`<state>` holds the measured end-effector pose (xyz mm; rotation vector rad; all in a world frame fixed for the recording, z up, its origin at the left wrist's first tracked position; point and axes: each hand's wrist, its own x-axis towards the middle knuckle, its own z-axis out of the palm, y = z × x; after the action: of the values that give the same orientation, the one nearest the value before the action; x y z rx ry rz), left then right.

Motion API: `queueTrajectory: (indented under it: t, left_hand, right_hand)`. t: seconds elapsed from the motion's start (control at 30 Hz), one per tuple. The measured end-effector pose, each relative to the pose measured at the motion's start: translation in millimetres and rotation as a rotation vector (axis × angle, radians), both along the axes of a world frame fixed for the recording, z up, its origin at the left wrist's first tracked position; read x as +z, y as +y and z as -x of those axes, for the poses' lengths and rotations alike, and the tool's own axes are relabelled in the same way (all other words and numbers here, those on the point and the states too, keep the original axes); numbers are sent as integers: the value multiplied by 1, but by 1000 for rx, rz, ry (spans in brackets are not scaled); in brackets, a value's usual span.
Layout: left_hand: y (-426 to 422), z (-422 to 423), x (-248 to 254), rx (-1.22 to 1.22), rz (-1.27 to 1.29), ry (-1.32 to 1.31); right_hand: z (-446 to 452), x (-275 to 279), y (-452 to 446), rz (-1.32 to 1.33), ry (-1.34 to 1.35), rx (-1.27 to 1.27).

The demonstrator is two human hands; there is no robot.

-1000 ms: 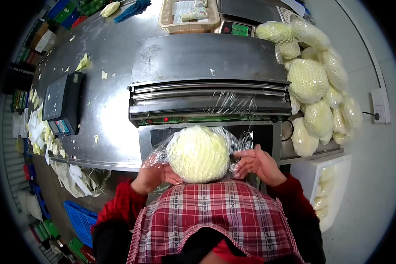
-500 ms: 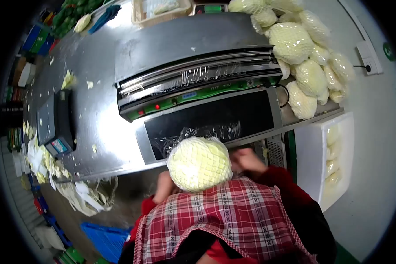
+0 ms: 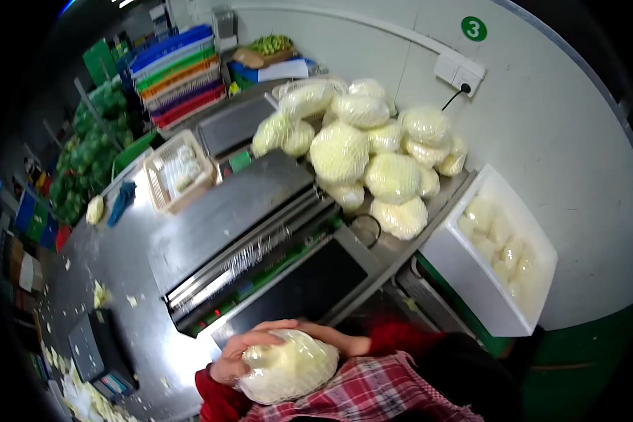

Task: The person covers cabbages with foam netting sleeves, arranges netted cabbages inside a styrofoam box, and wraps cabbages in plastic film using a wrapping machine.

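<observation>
A pale cabbage (image 3: 292, 369) in clear film and a white net sleeve is held close against the checked apron. My left hand (image 3: 243, 352) grips it from the left, its fingers curled over the top. My right hand (image 3: 323, 335) lies along the far side of the cabbage, with its fingers partly hidden by it and by the left hand. Just beyond the hands is a film-wrapping machine (image 3: 250, 267) with a black plate (image 3: 309, 285) in front and red lights at its left end.
Wrapped cabbages (image 3: 394, 177) are piled at the table's right end. A white foam box (image 3: 475, 281) of wrapped heads stands at right. A dark device (image 3: 98, 352) and leaf scraps lie at left. Farther back are a beige basket (image 3: 179, 172) and stacked coloured crates (image 3: 179, 77).
My view has swung toward the wall and cabbage pile. Both hands have closed round the cabbage, which is turned over and now shows a smoother, film-covered side.
</observation>
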<state>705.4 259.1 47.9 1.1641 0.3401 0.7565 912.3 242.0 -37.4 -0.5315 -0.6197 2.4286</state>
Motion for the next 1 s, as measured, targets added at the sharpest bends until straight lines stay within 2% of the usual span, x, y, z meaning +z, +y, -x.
queueTrajectory:
  t: [0.03, 0.07, 0.1, 0.13, 0.17, 0.23, 0.3, 0.37, 0.43, 0.5, 0.53, 0.6, 0.67, 0.7, 0.73, 0.77, 0.8, 0.83, 0.87, 0.9, 0.97, 1.0]
  left_hand:
    - [-7, -7, -8, 186, 189, -73]
    - [-11, -9, -40, 336, 388, -46]
    - [-8, -14, -64, 485, 603, -18]
    - [-2, -35, -55, 545, 683, 20]
    - [6, -49, -65, 588, 663, -5]
    - [24, -78, -62, 658, 473, 57]
    - [35, -76, -59, 568, 358, 81]
    - [40, -72, -54, 597, 262, 243]
    - [34, -69, -66, 804, 147, 376]
    - [26, -59, -57, 1051, -66, 561]
    - [22, -48, -64, 1224, -121, 594]
    - [20, -19, -74, 1558, -187, 685]
    - [8, 20, -80, 1833, -137, 758]
    - [-2, 45, -92, 1961, -91, 746]
    - [-28, 81, -117, 2050, -26, 818]
    - [-44, 103, -124, 2031, 153, 902]
    - [-60, 122, -143, 2002, 367, 824]
    - [-68, 136, -164, 1944, 567, 726]
    - [-72, 143, -181, 1811, 707, 678]
    - [-75, 150, -197, 1660, 836, 625]
    - [-73, 173, -252, 1281, 940, 274]
    - [-59, 158, -225, 1294, 909, 266]
  right_hand:
    - [-28, 36, -4, 482, 79, -102]
    - [-34, -19, -7, 58, -105, -189]
    - [-41, -33, -5, -143, -362, -217]
    - [-49, -48, -4, -320, -644, -227]
    - [-62, -33, 9, -235, -618, -293]
    - [-99, -11, 42, -146, -255, -448]
    - [-120, 34, 86, -74, -123, -780]
    - [-155, 73, 142, -211, -26, -927]
    - [-189, 84, 194, -344, -22, -994]
    - [-209, 29, 219, -391, -365, -991]
    - [-211, -12, 218, -412, -708, -825]
    - [-190, -50, 195, -51, -1008, -479]
    - [-173, -105, 191, -136, -1003, -495]
    - [-173, -134, 197, -32, -886, -649]
    - [-183, -150, 199, 41, -704, -700]
    - [-185, -157, 206, -61, -629, -724]
    - [-195, -181, 215, -139, -604, -712]
    - [-195, -175, 222, -67, -680, -636]
    - [-201, -193, 228, 26, -583, -642]
    - [-190, -173, 226, -23, -589, -680]
    - [-188, -180, 235, -25, -544, -618]
    - [-193, -179, 234, -22, -551, -607]
